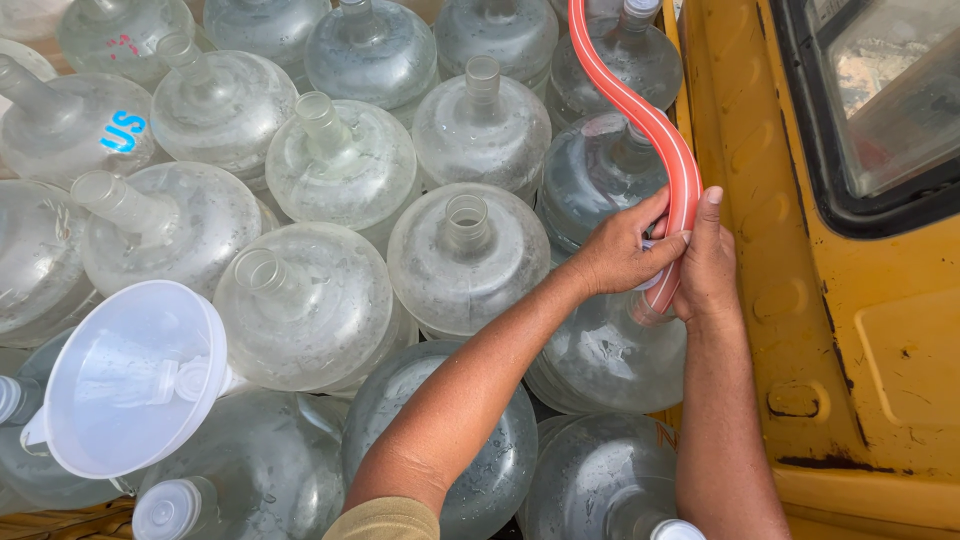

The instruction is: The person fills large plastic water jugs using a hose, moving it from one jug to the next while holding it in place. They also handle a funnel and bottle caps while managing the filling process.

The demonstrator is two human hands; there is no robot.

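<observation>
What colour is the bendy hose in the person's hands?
The hose is orange-red with a pale stripe along it, seen in the head view.

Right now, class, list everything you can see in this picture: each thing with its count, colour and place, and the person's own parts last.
Jugs: roughly twenty, clear plastic, packed tightly across the left and middle; most uncapped, a few capped at the bottom and left edges.
Funnel: one, white, sitting in a jug mouth at lower left.
Hose: one, orange-red with a pale stripe, snaking down from the top edge to a jug beside the vehicle.
Vehicle: one, yellow metal body with rust spots and a window, right side.
Left hand: one, gripping the hose from the left.
Right hand: one, gripping the hose from the right.
</observation>
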